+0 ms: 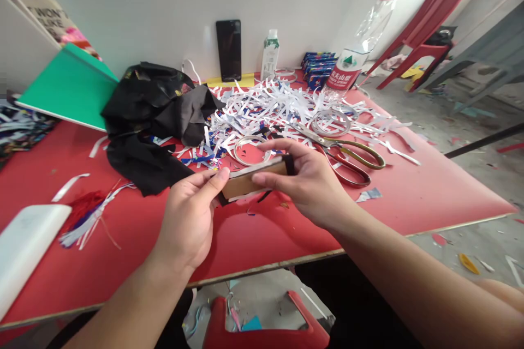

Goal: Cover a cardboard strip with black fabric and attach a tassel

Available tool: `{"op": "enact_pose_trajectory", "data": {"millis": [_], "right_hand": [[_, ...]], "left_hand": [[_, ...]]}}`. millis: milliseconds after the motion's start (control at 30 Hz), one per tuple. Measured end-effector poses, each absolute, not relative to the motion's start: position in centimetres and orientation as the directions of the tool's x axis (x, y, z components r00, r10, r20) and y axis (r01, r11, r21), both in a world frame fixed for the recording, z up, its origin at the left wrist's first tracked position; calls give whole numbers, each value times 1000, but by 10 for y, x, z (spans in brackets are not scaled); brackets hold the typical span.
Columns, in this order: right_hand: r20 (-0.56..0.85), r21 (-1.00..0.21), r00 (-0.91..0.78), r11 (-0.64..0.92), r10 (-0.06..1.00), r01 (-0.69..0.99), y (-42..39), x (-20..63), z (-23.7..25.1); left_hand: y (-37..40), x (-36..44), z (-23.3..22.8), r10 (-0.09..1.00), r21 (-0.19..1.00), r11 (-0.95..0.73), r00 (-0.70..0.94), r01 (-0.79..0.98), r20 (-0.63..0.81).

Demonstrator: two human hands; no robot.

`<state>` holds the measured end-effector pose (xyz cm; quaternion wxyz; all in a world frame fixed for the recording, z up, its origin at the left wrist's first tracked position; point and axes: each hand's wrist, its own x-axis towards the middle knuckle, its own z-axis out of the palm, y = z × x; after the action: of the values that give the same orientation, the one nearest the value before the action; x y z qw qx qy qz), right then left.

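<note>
Both the left hand (190,218) and right hand (305,182) pinch a thin cardboard-backed pad (254,177), fingers closed on its ends. Beyond the right hand lie scissors (344,155) and shredded paper strips (278,106). Far beyond it, a tilted water bottle (360,46) has a red label whose writing is too small to read.

**One head-worn camera, looking forward and down**

The single view sits at the person's head, tilted down across a red-topped table (429,196) close below. Both forearms enter from the bottom edge, very near the lens. A white wall (164,5) closes the far side; grey floor shows right.
</note>
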<state>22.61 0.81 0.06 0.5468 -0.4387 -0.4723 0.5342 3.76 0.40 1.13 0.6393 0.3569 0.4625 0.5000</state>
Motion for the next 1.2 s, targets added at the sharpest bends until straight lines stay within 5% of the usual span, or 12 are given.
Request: {"op": "enact_pose_trajectory", "data": {"millis": [133,233,367,533,767,900,967,1067,1200], "right_hand": [[-2,-896,201,87,980,-436,18,227,-8],[18,-904,200,102,980,-415,18,231,-7],[141,-963,16,141,990,-229,7,235,4],[120,-981,-210,83,970,-178,-5,232,12],[95,-990,-307,59,947,-125,-4,239,13],[177,-981,-313,191,933,17,-4,241,10],[352,-897,-190,388,917,212,-5,239,9],[688,-561,-111,622,717,546,-9,234,8],[783,-338,-227,703,579,625,-12,229,8]], "left_hand": [[-2,36,8,987,992,124,103,-11,-122],[-5,33,9,967,981,-18,252,192,-32],[-4,32,16,955,992,-34,297,123,-4],[0,31,20,977,999,8,212,36,-15],[3,24,14,957,995,86,281,-43,-70],[3,25,16,952,994,110,290,-15,-100],[1,27,16,958,990,140,251,2,-136],[-4,31,13,970,983,185,161,-16,-180],[-10,36,12,974,978,198,122,-65,-189]]}}
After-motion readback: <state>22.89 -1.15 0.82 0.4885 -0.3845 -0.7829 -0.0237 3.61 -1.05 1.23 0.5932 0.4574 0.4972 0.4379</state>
